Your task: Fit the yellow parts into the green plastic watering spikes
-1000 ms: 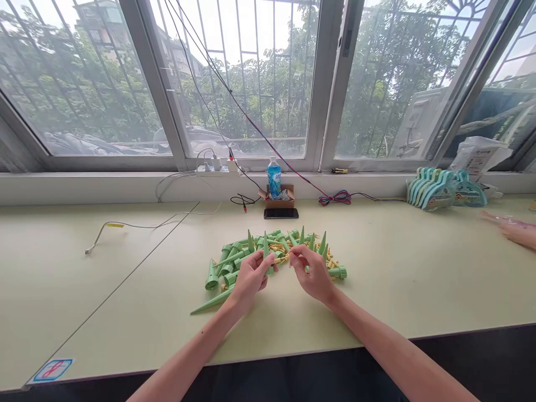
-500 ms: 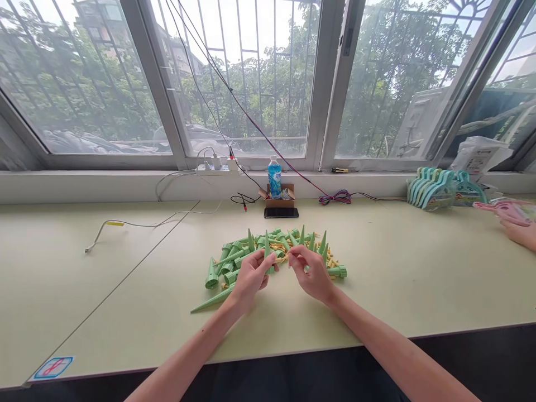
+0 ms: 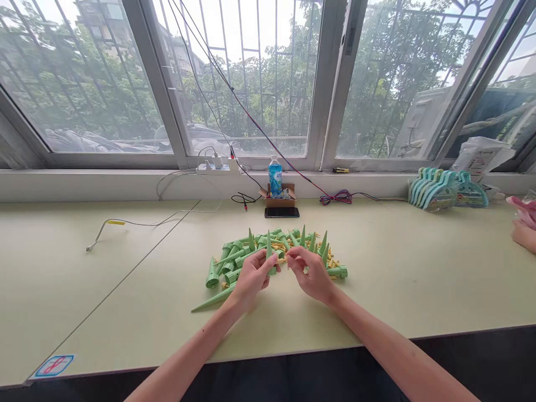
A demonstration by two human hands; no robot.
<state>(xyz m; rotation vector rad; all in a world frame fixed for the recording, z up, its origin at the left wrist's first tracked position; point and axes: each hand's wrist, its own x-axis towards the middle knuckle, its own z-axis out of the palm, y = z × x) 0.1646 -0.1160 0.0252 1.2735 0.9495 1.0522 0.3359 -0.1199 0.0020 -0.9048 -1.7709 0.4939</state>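
Observation:
My left hand [image 3: 253, 274] is closed around a green plastic plant-watering spike [image 3: 268, 245], whose pointed end stands up from the fingers. A small yellow plastic piece [image 3: 281, 261] sticks out at my left thumb. My right hand [image 3: 310, 274] has its thumb and fingers pinched at the free end of that piece; its fingertips are too small to show the grip clearly. Behind both hands lies a heap of green spikes [image 3: 237, 252], some lying flat and some pointing up. Small yellow pieces [image 3: 331, 260] are scattered among them. One long green spike [image 3: 211, 300] lies by my left wrist.
Beyond the heap are a black phone [image 3: 282, 213] and a small cardboard box [image 3: 280, 203] with a blue-labelled bottle [image 3: 275, 178]. A coiled cable [image 3: 337, 197] and teal hangers [image 3: 435, 190] lie further right. Another person's hand [image 3: 524, 234] holds something pink at the right edge.
My hands stay almost in place, with my right fingertips still by the yellow piece. The other person's hand and the pink thing have shifted right, towards the edge of view.

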